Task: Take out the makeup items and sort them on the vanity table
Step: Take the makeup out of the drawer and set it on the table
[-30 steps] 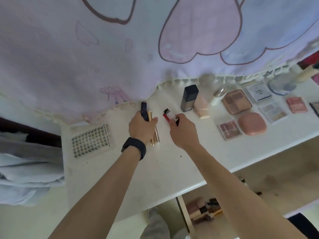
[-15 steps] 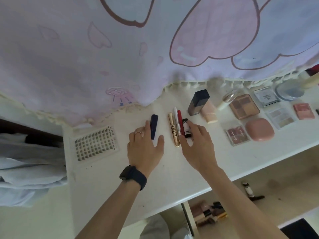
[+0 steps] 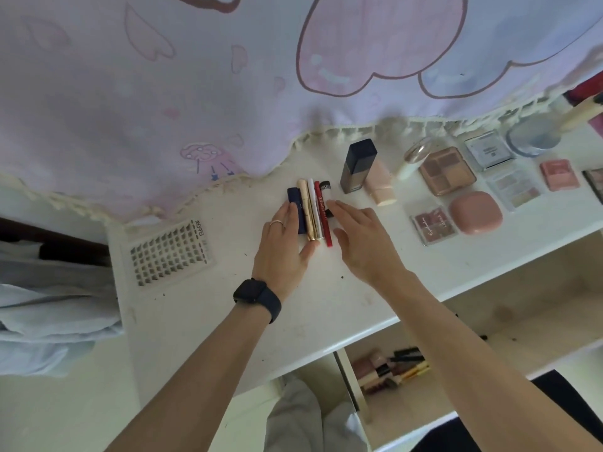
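The left hand (image 3: pixel 284 246) lies flat, fingers straight, against the navy tube (image 3: pixel 294 203); the right hand (image 3: pixel 362 243), equally flat, seems to touch the black tube (image 3: pixel 326 188) on the surface (image 3: pixel 228 305).

Bare forearms, black smartwatch (image 3: pixel 257 298), thin finger ring (image 3: pixel 277 223)

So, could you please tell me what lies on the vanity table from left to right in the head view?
False-lash tray, navy tube, beige-and-gold tube, red tube, dark foundation bottle, pale pink bottle, brown eyeshadow palette, clear-cased palette, small pink blush.
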Action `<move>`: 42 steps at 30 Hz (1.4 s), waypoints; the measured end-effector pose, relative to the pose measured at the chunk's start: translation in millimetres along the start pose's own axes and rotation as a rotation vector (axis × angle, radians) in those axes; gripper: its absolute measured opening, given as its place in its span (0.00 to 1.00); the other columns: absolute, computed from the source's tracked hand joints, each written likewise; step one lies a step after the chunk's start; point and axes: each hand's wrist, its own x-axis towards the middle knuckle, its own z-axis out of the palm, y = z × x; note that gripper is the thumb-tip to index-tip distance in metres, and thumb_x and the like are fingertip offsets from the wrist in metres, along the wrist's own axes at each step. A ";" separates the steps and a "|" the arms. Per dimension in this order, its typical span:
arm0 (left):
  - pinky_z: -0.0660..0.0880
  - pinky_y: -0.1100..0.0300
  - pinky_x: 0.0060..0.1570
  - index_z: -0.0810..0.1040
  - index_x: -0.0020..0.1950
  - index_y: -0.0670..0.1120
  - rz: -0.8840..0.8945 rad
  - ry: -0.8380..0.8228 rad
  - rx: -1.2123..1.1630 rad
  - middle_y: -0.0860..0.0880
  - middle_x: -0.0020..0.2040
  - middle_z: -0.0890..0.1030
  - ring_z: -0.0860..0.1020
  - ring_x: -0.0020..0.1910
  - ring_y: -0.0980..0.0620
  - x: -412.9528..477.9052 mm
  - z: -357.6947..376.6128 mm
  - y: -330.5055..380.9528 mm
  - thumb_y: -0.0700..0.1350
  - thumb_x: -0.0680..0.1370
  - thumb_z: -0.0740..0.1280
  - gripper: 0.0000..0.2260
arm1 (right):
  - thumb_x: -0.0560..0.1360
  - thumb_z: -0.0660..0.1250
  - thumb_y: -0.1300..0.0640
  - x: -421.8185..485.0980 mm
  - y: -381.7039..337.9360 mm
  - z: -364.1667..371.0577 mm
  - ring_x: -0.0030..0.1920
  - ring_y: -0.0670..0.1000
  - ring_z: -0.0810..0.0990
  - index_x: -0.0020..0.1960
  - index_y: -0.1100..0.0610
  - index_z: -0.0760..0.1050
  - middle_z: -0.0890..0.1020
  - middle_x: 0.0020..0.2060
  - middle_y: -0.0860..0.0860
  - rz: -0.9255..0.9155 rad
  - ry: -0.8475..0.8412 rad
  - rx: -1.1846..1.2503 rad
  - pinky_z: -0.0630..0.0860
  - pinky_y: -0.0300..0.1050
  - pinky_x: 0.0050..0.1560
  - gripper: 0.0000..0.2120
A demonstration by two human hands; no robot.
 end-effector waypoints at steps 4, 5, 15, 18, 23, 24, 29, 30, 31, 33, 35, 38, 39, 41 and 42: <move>0.68 0.54 0.66 0.56 0.80 0.43 -0.053 0.037 -0.034 0.45 0.79 0.61 0.70 0.64 0.43 0.1 6.1 7.2 0.55 0.80 0.66 0.34 | 0.82 0.63 0.62 -17.4 -2.5 -5.4 0.73 0.57 0.69 0.80 0.52 0.61 0.67 0.77 0.52 0.017 -0.007 0.094 0.66 0.52 0.74 0.28; 0.68 0.54 0.66 0.55 0.80 0.43 -0.065 0.043 -0.032 0.45 0.79 0.61 0.70 0.64 0.43 -0.6 8.4 8.7 0.55 0.80 0.66 0.34 | 0.82 0.63 0.61 -26.1 -2.9 -6.2 0.75 0.56 0.67 0.81 0.51 0.60 0.66 0.78 0.51 0.030 -0.010 0.121 0.63 0.50 0.75 0.28; 0.67 0.54 0.67 0.64 0.77 0.57 0.025 0.037 -0.072 0.43 0.80 0.53 0.65 0.70 0.40 1.3 19.5 39.7 0.54 0.73 0.74 0.35 | 0.79 0.69 0.61 -152.9 43.2 -12.2 0.65 0.40 0.73 0.73 0.54 0.71 0.76 0.66 0.45 0.232 0.191 0.257 0.72 0.38 0.66 0.23; 0.70 0.51 0.65 0.70 0.74 0.53 0.022 0.076 -0.008 0.43 0.77 0.60 0.68 0.66 0.39 10.7 25.4 46.5 0.60 0.74 0.72 0.31 | 0.79 0.69 0.61 -157.4 58.2 -4.3 0.69 0.50 0.74 0.70 0.59 0.76 0.76 0.70 0.51 0.108 0.225 0.116 0.73 0.45 0.69 0.19; 0.73 0.49 0.63 0.71 0.72 0.53 -0.038 0.107 0.024 0.43 0.76 0.63 0.67 0.66 0.42 14.1 30.5 50.3 0.57 0.77 0.69 0.25 | 0.81 0.63 0.58 -157.7 67.5 11.2 0.67 0.56 0.76 0.68 0.61 0.78 0.76 0.70 0.54 0.009 0.278 0.070 0.74 0.54 0.67 0.17; 0.75 0.47 0.61 0.71 0.72 0.53 -0.037 0.108 0.049 0.43 0.75 0.64 0.68 0.66 0.42 13.4 29.8 49.9 0.57 0.78 0.68 0.24 | 0.81 0.63 0.58 -158.9 67.4 12.3 0.68 0.56 0.75 0.68 0.61 0.77 0.75 0.71 0.54 0.015 0.279 0.081 0.74 0.54 0.67 0.17; 0.69 0.45 0.56 0.71 0.72 0.56 0.035 0.231 0.368 0.43 0.72 0.68 0.71 0.62 0.39 4.0 32.3 49.4 0.67 0.72 0.65 0.31 | 0.82 0.60 0.56 -162.1 64.1 14.2 0.70 0.54 0.73 0.71 0.59 0.75 0.73 0.73 0.52 0.075 0.269 0.120 0.73 0.55 0.69 0.19; 0.67 0.41 0.59 0.70 0.72 0.59 0.062 0.235 0.387 0.44 0.73 0.67 0.68 0.65 0.38 4.6 34.2 49.7 0.69 0.71 0.65 0.32 | 0.82 0.60 0.56 -162.4 64.0 14.8 0.71 0.54 0.72 0.71 0.58 0.75 0.73 0.73 0.51 0.080 0.268 0.122 0.72 0.54 0.69 0.19; 0.65 0.38 0.62 0.70 0.72 0.61 0.097 0.218 0.393 0.46 0.74 0.66 0.66 0.69 0.38 7.0 36.1 49.1 0.70 0.71 0.64 0.31 | 0.82 0.60 0.55 -162.8 64.6 14.9 0.71 0.54 0.72 0.71 0.58 0.75 0.73 0.73 0.51 0.080 0.268 0.123 0.72 0.54 0.70 0.19; 0.64 0.34 0.65 0.71 0.71 0.62 0.210 0.195 0.401 0.48 0.75 0.66 0.65 0.71 0.39 14.3 37.8 46.0 0.68 0.74 0.64 0.27 | 0.82 0.60 0.55 -162.8 66.0 14.8 0.71 0.54 0.72 0.71 0.58 0.75 0.73 0.73 0.51 0.072 0.266 0.127 0.72 0.54 0.69 0.19; 0.64 0.33 0.66 0.72 0.72 0.61 0.302 0.185 0.417 0.48 0.74 0.68 0.67 0.71 0.41 20.9 37.7 41.2 0.64 0.77 0.63 0.23 | 0.83 0.59 0.55 -162.5 66.0 14.2 0.70 0.54 0.72 0.71 0.58 0.75 0.73 0.73 0.52 0.067 0.261 0.127 0.72 0.54 0.69 0.19; 0.65 0.33 0.65 0.73 0.71 0.59 0.313 0.195 0.389 0.46 0.70 0.73 0.71 0.67 0.41 27.5 34.9 35.0 0.58 0.80 0.62 0.20 | 0.83 0.58 0.54 -161.7 64.6 12.8 0.71 0.54 0.72 0.71 0.58 0.75 0.73 0.73 0.52 0.068 0.256 0.131 0.71 0.52 0.71 0.20; 0.65 0.33 0.65 0.73 0.71 0.57 0.297 0.201 0.367 0.45 0.69 0.74 0.72 0.66 0.40 29.6 34.1 32.3 0.56 0.80 0.63 0.19 | 0.83 0.57 0.54 -161.8 64.3 12.5 0.71 0.54 0.71 0.71 0.58 0.75 0.73 0.73 0.52 0.069 0.253 0.131 0.71 0.52 0.71 0.20; 0.65 0.33 0.66 0.73 0.71 0.56 0.289 0.187 0.337 0.44 0.68 0.74 0.72 0.66 0.40 33.3 31.9 26.6 0.56 0.80 0.63 0.19 | 0.83 0.57 0.54 -161.9 63.5 11.7 0.71 0.54 0.71 0.71 0.58 0.75 0.73 0.73 0.52 0.074 0.253 0.133 0.70 0.51 0.72 0.20; 0.66 0.34 0.66 0.73 0.71 0.55 0.297 0.170 0.332 0.43 0.67 0.74 0.72 0.66 0.40 35.1 30.7 24.1 0.56 0.81 0.63 0.19 | 0.83 0.57 0.54 -161.7 62.9 11.2 0.71 0.54 0.72 0.71 0.58 0.75 0.73 0.73 0.52 0.076 0.253 0.135 0.70 0.50 0.72 0.19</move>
